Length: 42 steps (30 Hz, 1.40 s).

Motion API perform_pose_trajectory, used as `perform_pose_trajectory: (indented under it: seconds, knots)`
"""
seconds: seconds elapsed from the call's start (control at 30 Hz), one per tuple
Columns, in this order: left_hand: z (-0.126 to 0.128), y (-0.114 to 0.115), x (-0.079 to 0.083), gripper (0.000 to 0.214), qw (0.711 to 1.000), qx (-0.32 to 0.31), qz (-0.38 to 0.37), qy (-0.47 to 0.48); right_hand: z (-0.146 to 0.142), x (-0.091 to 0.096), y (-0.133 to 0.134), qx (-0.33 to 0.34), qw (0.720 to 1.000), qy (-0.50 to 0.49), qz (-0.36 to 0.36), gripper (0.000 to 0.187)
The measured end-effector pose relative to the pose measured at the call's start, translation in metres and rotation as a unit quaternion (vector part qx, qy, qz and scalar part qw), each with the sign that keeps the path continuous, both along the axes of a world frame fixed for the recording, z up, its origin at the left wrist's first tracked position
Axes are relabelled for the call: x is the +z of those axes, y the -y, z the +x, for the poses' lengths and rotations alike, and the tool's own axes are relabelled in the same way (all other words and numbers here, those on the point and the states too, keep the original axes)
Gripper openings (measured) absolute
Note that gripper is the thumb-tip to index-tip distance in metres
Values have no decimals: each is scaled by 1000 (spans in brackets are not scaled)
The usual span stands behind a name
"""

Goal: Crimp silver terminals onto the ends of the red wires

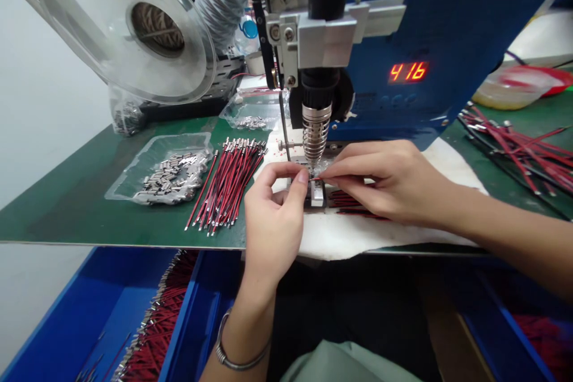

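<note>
My left hand (275, 221) is closed in a pinch at the small metal jig (317, 196) under the soldering iron (316, 131). What sits between its thumb and index finger is too small and covered to make out. From the other side, my right hand (389, 182) pinches a thin red wire (316, 178), its end close to the left fingertips and just below the iron's tip. Beneath the right hand, several red and black wires (347, 200) lie on a white cloth (331, 239). The contact between tip and wire is hidden by the fingers.
A blue machine (394, 24) with a lit display stands behind. To the left lie a bundle of red-black wires (230, 185) and a clear tray (119, 188) of metal connectors. More wires (523, 149) lie right. Blue bins (111, 292) stand below the green table (67, 191).
</note>
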<state>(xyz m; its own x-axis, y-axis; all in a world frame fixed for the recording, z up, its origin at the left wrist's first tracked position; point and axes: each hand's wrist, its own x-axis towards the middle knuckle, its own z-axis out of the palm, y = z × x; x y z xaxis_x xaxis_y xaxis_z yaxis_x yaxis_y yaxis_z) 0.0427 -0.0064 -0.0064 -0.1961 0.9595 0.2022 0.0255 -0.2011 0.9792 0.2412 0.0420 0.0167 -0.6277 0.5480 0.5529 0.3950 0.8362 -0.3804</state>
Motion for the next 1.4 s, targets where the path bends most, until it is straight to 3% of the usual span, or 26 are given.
perform_pose_trajectory:
  seconds: [0.9,1.4]
  knots:
    - [0,0,2,8,1000,9,5,-21,3,0,-3,26,999,17,23,27]
    - [-1,-2,-2,9,1000,16,2,-21,-7,-1,3,-82,997,-11,-6,16]
